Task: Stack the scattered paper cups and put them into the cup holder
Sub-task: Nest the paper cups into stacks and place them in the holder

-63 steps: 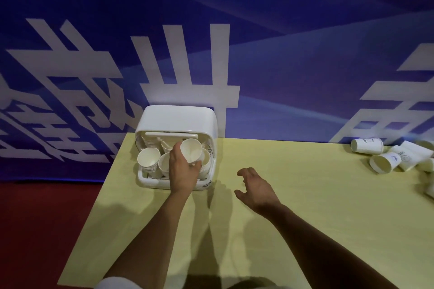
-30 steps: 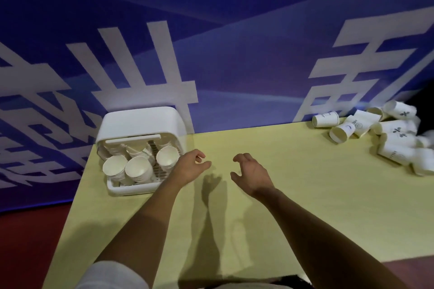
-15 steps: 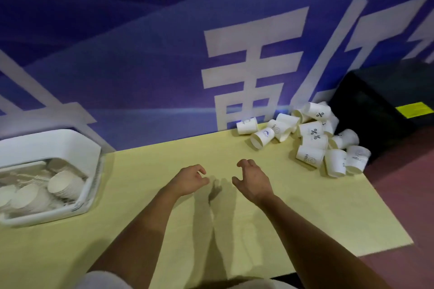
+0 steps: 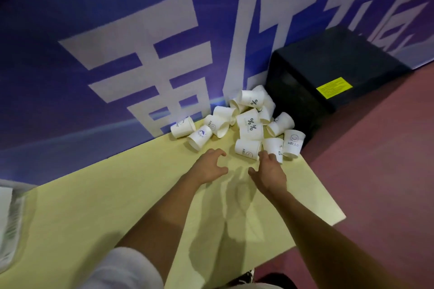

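One blue banner [image 4: 117,19] with large white characters fills the back. Below it lies the pale yellow bench [image 4: 94,206], with a black box [image 4: 328,65] past its far right corner. Only a white edge of the cup holder [image 4: 9,218] shows at far left. The paper cups [image 4: 250,124] lie heaped at the bench's far right corner, well apart from the holder. The left hand [image 4: 209,168] hovers just short of them, its fingers loosely curved and apart, holding nothing. The right hand [image 4: 270,173] has its fingers spread at the nearest cups; whether they touch is unclear.
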Motion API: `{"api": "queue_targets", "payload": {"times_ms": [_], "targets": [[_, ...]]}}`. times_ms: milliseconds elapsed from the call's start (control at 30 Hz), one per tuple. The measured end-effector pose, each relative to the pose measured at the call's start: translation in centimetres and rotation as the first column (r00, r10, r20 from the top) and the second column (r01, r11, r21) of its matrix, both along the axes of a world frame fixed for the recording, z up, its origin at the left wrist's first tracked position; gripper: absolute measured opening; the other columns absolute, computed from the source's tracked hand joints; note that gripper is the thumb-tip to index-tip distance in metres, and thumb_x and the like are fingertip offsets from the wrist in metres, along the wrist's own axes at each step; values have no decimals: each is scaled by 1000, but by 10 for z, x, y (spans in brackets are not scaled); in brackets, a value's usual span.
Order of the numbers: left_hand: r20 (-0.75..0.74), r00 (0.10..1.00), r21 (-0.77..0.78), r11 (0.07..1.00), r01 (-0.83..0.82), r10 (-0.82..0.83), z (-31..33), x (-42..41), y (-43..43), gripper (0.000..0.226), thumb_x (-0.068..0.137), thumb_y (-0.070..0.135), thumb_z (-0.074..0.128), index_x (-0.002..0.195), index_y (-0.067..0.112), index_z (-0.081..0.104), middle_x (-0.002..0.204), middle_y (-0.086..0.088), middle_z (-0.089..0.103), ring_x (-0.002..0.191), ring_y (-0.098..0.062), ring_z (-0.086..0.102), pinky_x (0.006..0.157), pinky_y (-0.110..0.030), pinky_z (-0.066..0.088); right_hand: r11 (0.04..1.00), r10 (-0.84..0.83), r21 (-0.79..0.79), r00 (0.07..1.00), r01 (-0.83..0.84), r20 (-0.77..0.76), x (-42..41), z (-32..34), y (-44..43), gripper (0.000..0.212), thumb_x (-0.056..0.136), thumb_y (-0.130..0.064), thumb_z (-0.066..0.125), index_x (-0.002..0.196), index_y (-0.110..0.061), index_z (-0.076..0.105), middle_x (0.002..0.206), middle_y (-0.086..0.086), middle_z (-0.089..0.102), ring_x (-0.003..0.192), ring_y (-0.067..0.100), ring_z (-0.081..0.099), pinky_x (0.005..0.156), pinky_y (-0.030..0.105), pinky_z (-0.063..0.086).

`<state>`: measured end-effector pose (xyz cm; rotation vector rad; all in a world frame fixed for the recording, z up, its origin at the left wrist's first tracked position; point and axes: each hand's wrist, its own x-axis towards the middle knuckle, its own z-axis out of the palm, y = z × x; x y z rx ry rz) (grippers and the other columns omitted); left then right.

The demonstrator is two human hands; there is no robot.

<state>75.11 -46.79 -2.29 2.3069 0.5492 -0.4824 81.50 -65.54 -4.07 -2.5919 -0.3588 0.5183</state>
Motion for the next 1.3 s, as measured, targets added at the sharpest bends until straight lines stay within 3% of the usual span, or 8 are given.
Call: {"api": "queue_targets", "payload": {"times_ms": [133,267,433,567,767,933,1133,1300], "targets": [[17,997,35,997,74,-75,-15,39,-23,62,82,25,68,140,24,47,141,-2,45,117,-25,50,99,-37,45,986,-166,-36,986,165,-34,29,-17,-22,52,90,-40,60,129,-10,42,122,18,50,109,41,55,82,45,49],[2,993,114,987,117,-118,-31,64,-34,76,80,26,69,149,27,37,153,1,34,129,-30,39,107,-41,39,959,-283,2,956,284,-78,46,-32,-28,46,91,-37,53,119,-2,43,120,22,49,108,44,55,84,48,48],[0,992,186,975,124,-126,-45,78,-38,78,81,27,69,151,29,34,156,6,33,134,-27,34,108,-39,38,933,-354,2,922,359,-154,53,-50,-24,67,90,-42,62,129,6,36,125,22,50,112,43,53,88,47,47],[74,995,237,970,54,-73,-60,81,-42,76,82,29,71,150,30,36,153,9,34,132,-23,34,106,-36,37,900,-390,128,900,417,-193,53,-65,-21,55,90,-38,63,123,-4,36,116,19,61,104,41,59,84,49,52],[-5,999,311,949,44,-45,-71,81,-46,70,78,33,73,141,35,43,128,1,36,118,-23,37,98,-33,38,892,-350,198,899,405,-262,44,-75,-20,46,84,-45,65,109,-14,42,104,9,68,97,32,64,79,44,53],[-34,999,340,940,35,-25,-69,64,-33,65,76,38,74,134,29,46,129,1,44,119,-24,40,95,-37,38,903,-308,199,897,380,-317,33,-64,-11,62,80,-46,69,126,-11,44,103,4,66,98,26,63,83,40,51],[-1,997,327,942,-78,83,-49,22,1,64,75,39,76,130,25,46,128,2,50,120,-25,43,96,-38,38,941,-149,233,920,244,-362,14,-49,20,68,67,-56,68,120,-15,54,108,3,61,93,19,61,84,39,54],[15,976,276,937,-214,218,-33,-42,44,62,73,42,76,126,24,49,124,2,54,116,-26,49,94,-39,42,957,-12,268,934,114,-356,-21,-33,61,53,73,-28,76,117,-10,51,107,6,57,96,21,57,78,32,46]]}}
